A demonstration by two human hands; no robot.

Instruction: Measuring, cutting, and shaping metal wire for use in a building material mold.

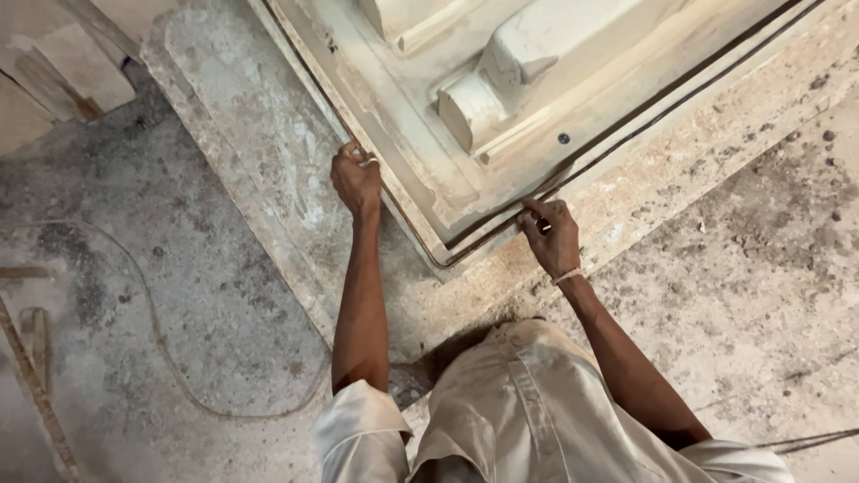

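Plaster mould (501, 107) w/ dark cord (488, 234) round its corner. I see left hand (356, 179) pinching cord at mould's left edge, right hand (550, 234) pinching it at front edge. Looks like seating cord; next calls for pressing along mould's edge.

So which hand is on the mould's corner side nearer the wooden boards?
The left hand; it grips the dark strip along the mould edge facing the boards. The right hand works the other edge.

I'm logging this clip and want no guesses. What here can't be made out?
Head view only:
- Left hand: fingertips curl over the dark strip, hiding the grip.
- Right hand: the knuckles cover the contact with the strip.
- Pale mould: cut off by the top edge.
- Small dark dot: too small to identify.
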